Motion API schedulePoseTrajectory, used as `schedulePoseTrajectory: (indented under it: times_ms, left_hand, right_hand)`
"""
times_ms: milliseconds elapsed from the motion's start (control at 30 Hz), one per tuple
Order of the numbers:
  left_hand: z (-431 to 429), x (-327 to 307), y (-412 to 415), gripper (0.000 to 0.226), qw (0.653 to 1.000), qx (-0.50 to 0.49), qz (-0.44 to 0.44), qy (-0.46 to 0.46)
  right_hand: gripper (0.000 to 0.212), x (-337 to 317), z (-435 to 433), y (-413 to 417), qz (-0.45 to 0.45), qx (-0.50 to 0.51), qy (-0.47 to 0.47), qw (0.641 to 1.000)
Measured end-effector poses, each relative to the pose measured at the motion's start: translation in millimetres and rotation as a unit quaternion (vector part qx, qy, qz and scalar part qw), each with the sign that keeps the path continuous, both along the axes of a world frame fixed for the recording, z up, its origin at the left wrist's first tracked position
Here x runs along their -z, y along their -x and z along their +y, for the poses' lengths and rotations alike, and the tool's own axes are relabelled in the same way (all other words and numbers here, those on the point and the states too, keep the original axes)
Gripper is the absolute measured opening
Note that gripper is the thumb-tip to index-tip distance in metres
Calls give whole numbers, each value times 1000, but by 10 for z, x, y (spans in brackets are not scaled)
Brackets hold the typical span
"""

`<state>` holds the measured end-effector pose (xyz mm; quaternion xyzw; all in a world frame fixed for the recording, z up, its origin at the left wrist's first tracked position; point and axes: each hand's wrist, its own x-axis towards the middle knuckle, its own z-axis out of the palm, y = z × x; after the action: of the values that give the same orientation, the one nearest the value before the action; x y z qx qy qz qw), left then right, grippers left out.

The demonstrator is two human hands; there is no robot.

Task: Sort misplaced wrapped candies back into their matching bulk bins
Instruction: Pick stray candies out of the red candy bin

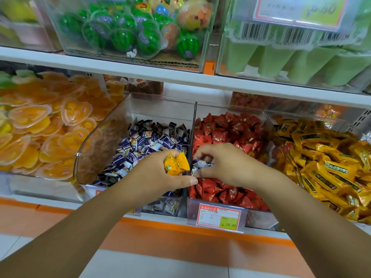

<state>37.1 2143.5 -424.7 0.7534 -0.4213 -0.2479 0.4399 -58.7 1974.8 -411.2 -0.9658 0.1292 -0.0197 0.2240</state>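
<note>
My left hand [154, 177] grips yellow wrapped candies [175, 164] above the front of the clear bin of purple-and-white candies [140, 145]. My right hand [224, 163] curls round purple-and-white wrapped candies [200, 164] over the left edge of the bin of red candies [226, 133]. The two hands almost touch at the divider between these bins. Farther right stands a bin of yellow candies [325, 157].
A bin of orange heart-shaped jelly cups [40, 125] lies at the left. A price tag [219, 217] hangs on the red bin's front. The shelf above carries a bin of watermelon-shaped sweets [128, 35] and a bin of green packs [301, 63]. Orange-and-white floor lies below.
</note>
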Motion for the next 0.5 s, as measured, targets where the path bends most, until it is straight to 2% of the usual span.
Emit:
schedulePoseTrajectory:
  times_ms: [100,267,367,433,500]
  left_hand:
    - [14,-6,-17,27,1000,6,1,0]
    - [37,24,-26,27,1000,14,-10,-18]
    - [36,48,-28,29,1000,12,-7,-20]
    - [33,46,-18,31,1000,12,-7,-19]
    - [24,43,-29,30,1000,19,-6,-15]
  right_hand:
    - [27,-115,-120,54,-33,31,8,999]
    - [26,-391,-156,92,-166,104,-5,981]
    - [30,-363,23,-127,-235,87,-32,968]
    - [41,-319,102,-263,-193,58,-70,977]
    - [44,-359,17,-255,-126,49,-56,989]
